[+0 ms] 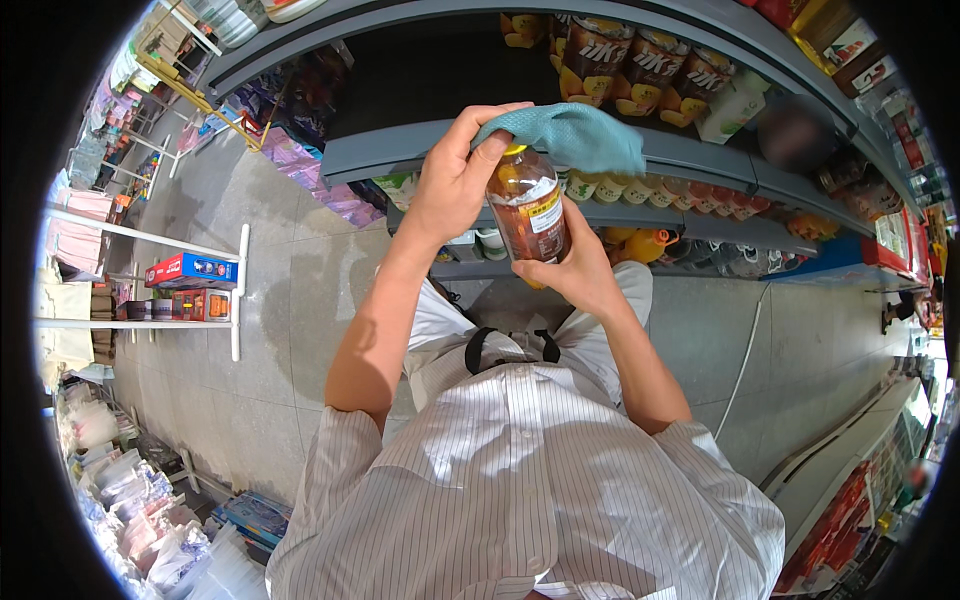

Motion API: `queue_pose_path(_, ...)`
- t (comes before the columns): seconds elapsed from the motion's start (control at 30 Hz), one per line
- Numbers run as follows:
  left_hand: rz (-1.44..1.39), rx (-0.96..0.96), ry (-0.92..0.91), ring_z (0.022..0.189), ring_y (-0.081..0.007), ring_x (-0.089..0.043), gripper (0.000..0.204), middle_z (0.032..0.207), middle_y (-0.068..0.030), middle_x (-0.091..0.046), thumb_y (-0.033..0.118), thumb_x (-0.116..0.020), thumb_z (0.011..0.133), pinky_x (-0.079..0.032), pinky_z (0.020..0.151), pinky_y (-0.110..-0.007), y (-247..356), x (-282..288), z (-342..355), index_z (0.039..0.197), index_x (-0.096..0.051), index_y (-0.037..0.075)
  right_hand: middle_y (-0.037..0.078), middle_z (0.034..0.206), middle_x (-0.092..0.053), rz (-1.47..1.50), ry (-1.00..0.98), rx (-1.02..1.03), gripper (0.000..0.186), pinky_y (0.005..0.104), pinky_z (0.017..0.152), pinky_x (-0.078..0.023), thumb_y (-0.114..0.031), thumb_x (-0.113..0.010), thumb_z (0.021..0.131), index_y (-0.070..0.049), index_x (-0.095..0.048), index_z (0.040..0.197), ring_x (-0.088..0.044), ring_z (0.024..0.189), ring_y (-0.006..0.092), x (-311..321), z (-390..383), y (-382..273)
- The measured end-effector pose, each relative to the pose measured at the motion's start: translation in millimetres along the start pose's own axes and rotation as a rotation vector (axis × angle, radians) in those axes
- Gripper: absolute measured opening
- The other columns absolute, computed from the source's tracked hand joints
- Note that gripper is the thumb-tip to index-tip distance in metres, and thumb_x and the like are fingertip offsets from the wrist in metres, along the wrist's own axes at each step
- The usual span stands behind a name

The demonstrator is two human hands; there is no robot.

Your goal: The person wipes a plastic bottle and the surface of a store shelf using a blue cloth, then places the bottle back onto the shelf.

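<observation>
My left hand point(460, 180) grips a teal cloth point(570, 135) at the top of a clear jar with a yellow lid point(520, 200), its thumb on the cloth by the lid. The jar is upright, with reddish-brown contents and a label facing up toward me. My right hand point(555, 265) is wrapped round the jar's lower part, thumb across its front. The cloth hangs out to the right over a grey shelf edge. Behind the jar, the lower shelf holds a row of small containers point(660, 195).
Dark shelving point(410, 70) carries brown canisters point(595, 70) above. At left stands a white rack point(240, 300) with boxes point(200, 275) on a grey tiled floor point(260, 400). Plastic-wrapped goods point(140, 530) lie at lower left, a slanted display point(850, 490) at lower right. A white cable crosses the floor.
</observation>
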State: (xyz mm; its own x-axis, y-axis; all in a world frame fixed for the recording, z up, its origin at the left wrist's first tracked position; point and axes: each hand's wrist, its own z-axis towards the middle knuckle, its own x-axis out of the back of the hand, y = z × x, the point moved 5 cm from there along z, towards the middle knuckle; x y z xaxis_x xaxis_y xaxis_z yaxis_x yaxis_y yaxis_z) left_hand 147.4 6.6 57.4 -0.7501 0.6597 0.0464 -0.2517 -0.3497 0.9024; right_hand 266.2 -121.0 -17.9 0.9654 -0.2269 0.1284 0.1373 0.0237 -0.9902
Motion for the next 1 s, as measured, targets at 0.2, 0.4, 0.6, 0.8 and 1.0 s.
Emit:
queue_pose_path(0.2,0.466,-0.314,0.116,0.126,-0.0284,-0.059,0.031,0.137,-0.0173,-0.06,0.001,-0.053,0.098,-0.048,0.104,-0.036,28.4,2.8,-4.3,0.127,-0.063,-0.001,0.014,0.127,-0.061,0.235,-0.161,-0.071,0.089,0.0336,0.1,-0.048,-0.018,-0.088,0.067,0.004,-0.044,0.141,-0.061,0.115,0.0204,-14.9,5.4,-11.6)
queue_pose_path(0.4,0.332,-0.203,0.401,0.125,-0.0283,-0.061,0.031,0.135,-0.0196,-0.062,0.001,-0.056,0.097,-0.048,0.103,-0.036,17.8,-0.1,-24.1,0.126,-0.063,-0.006,0.012,0.121,-0.063,0.143,0.011,0.031,0.083,0.0328,0.096,-0.05,-0.02,-0.088,0.071,0.005,-0.045,0.138,-0.062,0.107,0.0174,-17.6,11.5,-16.9)
queue_pose_path(0.6,-0.026,0.106,0.431,0.121,-0.0181,-0.057,0.04,0.138,-0.015,-0.059,0.016,-0.048,0.107,-0.043,0.103,-0.029,-14.0,-33.1,-69.5,0.142,-0.05,-0.004,0.009,0.114,-0.064,0.273,0.114,0.097,0.061,0.0299,0.09,-0.051,-0.021,-0.08,0.083,0.003,-0.049,0.129,-0.061,0.101,0.0126,-7.2,21.9,-32.5)
queue_pose_path(0.8,-0.089,0.108,0.321,0.117,-0.0158,-0.054,0.052,0.136,-0.0124,-0.054,0.018,-0.052,0.106,-0.046,0.097,-0.031,-5.6,-54.5,-85.0,0.151,-0.035,0.0,0.009,0.124,-0.057,0.456,0.17,0.057,0.052,0.0293,0.1,-0.043,-0.028,-0.061,0.101,0.002,-0.042,0.139,-0.053,0.113,0.013,-9.4,16.9,-38.8)
queue_pose_path(1.0,-0.306,0.216,0.291,0.114,-0.0146,-0.059,0.045,0.128,-0.0083,-0.059,0.019,-0.051,0.103,-0.047,0.1,-0.031,-7.0,-39.4,-77.1,0.142,-0.041,0.001,0.015,0.136,-0.051,0.475,0.094,0.169,0.057,0.0342,0.108,-0.038,-0.02,-0.058,0.1,0.003,-0.036,0.147,-0.048,0.126,0.0191,-1.8,17.5,-46.2)
